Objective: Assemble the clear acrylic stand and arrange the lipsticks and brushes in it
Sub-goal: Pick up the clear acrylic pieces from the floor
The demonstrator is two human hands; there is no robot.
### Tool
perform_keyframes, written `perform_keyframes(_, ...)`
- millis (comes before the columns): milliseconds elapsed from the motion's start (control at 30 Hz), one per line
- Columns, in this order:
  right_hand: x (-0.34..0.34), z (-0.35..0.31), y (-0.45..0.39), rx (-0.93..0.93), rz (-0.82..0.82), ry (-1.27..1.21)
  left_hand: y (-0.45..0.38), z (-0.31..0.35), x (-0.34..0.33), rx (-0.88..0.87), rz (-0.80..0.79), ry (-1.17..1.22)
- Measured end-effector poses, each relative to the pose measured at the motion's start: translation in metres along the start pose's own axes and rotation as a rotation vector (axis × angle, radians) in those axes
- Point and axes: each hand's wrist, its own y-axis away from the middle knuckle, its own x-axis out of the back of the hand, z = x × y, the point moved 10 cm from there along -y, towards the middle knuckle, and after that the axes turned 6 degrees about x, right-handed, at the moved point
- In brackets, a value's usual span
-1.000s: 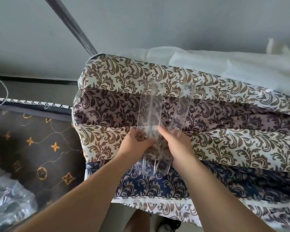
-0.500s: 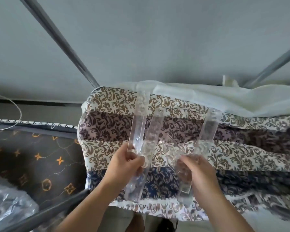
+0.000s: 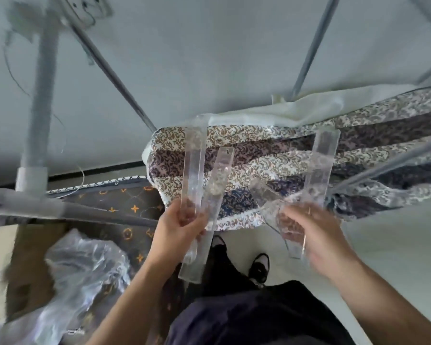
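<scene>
Two long clear acrylic strips [image 3: 197, 192] stand side by side in the left hand [image 3: 177, 230], fingers curled round their lower part. Well to the right, the right hand [image 3: 309, 230] grips another clear acrylic piece [image 3: 319, 170], above the folded patterned bedding [image 3: 259, 155].
</scene>
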Motion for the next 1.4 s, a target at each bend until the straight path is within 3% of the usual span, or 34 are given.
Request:
perform_keyframes(167, 0.041, -0.012, 0.084, 0.034, 0.077, -0.052, 0.06, 0.014, 0.0, -0.069, -0.089, 0.001)
perform_keyframes(400, 0.071, 0.011, 0.18, 0.05, 0.246, -0.175, 0.085, 0.031, -0.02, -0.151, -0.318, -0.092)
perform_keyframes(733, 0.11, 0.118, 0.368, 0.116, 0.757, -0.502, 0.142, 0.016, -0.117, -0.246, -0.681, -0.339)
perform_keyframes(1067, 0.135, 0.243, 0.594, 0.172, 1.32, -0.752, 0.322, -0.044, -0.268, -0.342, -1.145, -0.542)
perform_keyframes(1400, 0.162, 0.363, 0.803, 0.223, 1.597, -0.918, 0.543, -0.184, -0.361, -0.383, -1.404, -0.738)
